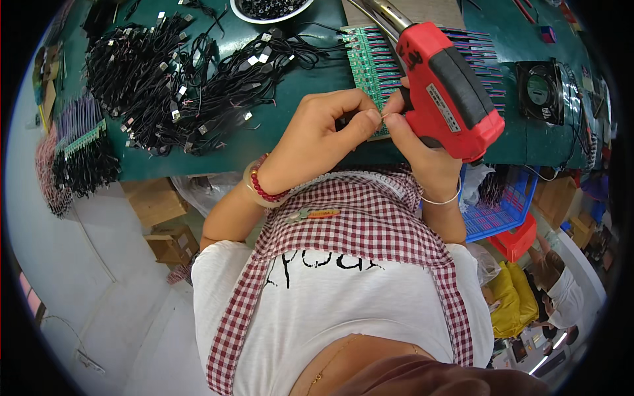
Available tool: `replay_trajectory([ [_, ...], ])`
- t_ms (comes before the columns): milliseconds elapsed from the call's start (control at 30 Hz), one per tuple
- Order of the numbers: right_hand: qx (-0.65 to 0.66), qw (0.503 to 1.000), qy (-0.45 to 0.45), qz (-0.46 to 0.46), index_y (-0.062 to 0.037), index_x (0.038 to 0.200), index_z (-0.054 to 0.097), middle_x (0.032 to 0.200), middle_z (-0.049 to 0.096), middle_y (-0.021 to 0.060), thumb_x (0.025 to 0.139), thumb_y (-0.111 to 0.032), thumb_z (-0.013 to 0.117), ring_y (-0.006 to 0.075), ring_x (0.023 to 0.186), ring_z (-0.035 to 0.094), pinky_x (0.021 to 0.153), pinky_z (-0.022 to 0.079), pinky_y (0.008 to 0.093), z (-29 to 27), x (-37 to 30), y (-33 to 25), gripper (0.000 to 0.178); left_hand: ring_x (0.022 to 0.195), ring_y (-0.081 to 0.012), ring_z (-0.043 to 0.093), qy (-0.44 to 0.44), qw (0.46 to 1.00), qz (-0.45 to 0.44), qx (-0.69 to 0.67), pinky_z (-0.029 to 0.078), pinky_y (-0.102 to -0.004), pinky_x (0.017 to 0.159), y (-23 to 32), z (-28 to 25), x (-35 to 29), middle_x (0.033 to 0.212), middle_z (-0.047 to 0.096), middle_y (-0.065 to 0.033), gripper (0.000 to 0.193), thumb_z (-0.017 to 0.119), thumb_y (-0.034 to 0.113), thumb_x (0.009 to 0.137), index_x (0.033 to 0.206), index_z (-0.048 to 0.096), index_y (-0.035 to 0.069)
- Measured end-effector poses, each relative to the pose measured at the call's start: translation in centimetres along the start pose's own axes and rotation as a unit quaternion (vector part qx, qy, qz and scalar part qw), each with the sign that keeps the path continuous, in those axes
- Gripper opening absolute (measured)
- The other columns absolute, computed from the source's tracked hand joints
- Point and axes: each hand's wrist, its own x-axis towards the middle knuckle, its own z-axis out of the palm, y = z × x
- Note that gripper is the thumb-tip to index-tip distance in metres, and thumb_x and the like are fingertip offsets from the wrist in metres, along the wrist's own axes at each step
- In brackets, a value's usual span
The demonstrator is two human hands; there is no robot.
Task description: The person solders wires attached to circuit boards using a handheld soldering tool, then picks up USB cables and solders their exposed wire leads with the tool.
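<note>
In my right hand (429, 155) is a red and black soldering gun (456, 92), its metal barrel pointing up and away to the left. The thumb of that hand also meets a fingertip at a thin wire end (385, 115). My left hand (330, 122) is closed in a pinch at the same wire, its fingertips almost touching the right ones. Just beyond both hands lies a row of green circuit boards (363, 63), partly covered by the gun. Dark wires (479, 56) stick out from the row's right side, and black cables run to its left side.
A large heap of black USB cables (152, 86) covers the left of the green table (297, 142). A white bowl (272, 18) of small black parts stands at the back. To the right sits a black fan (540, 91). A blue crate (502, 221) is below the table edge.
</note>
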Motion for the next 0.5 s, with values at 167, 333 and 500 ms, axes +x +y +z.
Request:
replay_trajectory([
  [167, 0.014, 1.000, -0.022, -0.008, -0.0001, 0.091, 0.055, 0.078, 0.055, 0.0024, 0.083, 0.001, 0.055, 0.0092, 0.073, 0.052, 0.065, 0.044, 0.0239, -0.12, 0.00, -0.10, 0.007, 0.060, -0.0043, 0.049, -0.034, 0.998, -0.036, -0.033, 0.040, -0.0191, 0.053, 0.42, -0.16, -0.05, 0.071, 0.055, 0.0002, 0.021, 0.052, 0.018, 0.091, 0.079, 0.056, 0.001],
  [333, 0.032, 0.999, -0.020, 0.006, -0.0001, 0.092, 0.055, 0.080, 0.054, 0.0025, 0.084, 0.001, 0.055, 0.0099, 0.075, 0.053, 0.067, 0.045, 0.0244, -0.07, -0.14, -0.48, 0.008, 0.067, -0.0042, 0.049, -0.078, 0.989, -0.032, -0.125, 0.041, -0.0183, 0.059, 0.04, -0.35, 0.05, 0.076, 0.056, -0.0003, 0.026, 0.051, 0.024, 0.094, 0.082, 0.055, 0.001],
  [500, 0.010, 1.000, -0.020, -0.013, -0.0003, 0.093, 0.055, 0.081, 0.055, 0.0021, 0.084, 0.001, 0.055, 0.0092, 0.076, 0.053, 0.067, 0.044, 0.0242, -0.23, -0.31, 0.05, 0.010, 0.063, -0.0043, 0.046, -0.069, 0.990, -0.057, -0.110, 0.038, -0.0198, 0.056, -0.15, -0.26, 0.01, 0.073, 0.056, 0.0008, 0.022, 0.052, 0.021, 0.092, 0.085, 0.055, 0.000],
])
